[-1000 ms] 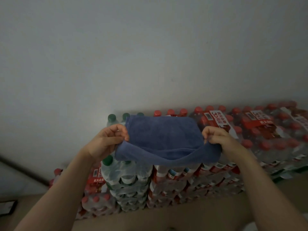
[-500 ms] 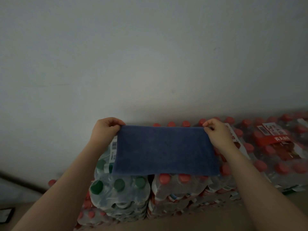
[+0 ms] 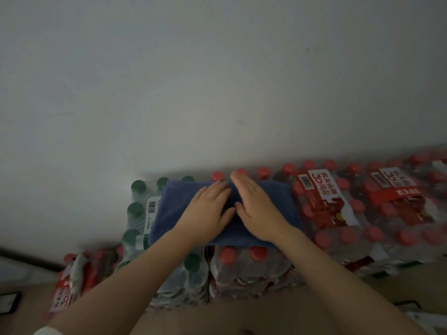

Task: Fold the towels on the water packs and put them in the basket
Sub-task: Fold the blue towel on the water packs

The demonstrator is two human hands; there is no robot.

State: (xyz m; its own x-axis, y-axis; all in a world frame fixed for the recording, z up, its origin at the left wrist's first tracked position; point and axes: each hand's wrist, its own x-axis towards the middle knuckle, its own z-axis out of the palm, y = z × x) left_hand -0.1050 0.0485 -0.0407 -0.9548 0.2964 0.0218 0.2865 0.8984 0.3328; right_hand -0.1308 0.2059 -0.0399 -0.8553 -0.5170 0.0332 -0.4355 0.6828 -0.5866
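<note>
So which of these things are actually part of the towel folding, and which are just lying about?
Part of the job:
- blue towel, lying folded on the packs
- left hand and right hand, both flat on the towel
- water packs under the towel

Just lying about:
- dark flat object on the floor at far left, too dim to identify

No basket is in view.

A plain grey wall [image 3: 217,81]; possibly a dark device [image 3: 8,302] lower left.

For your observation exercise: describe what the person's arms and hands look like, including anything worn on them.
Both forearms are bare with no sleeves. The left hand shows no ring or glove. The right hand has what may be a thin ring on one finger, too blurred to confirm. No watch or bracelet shows on either wrist.
</note>
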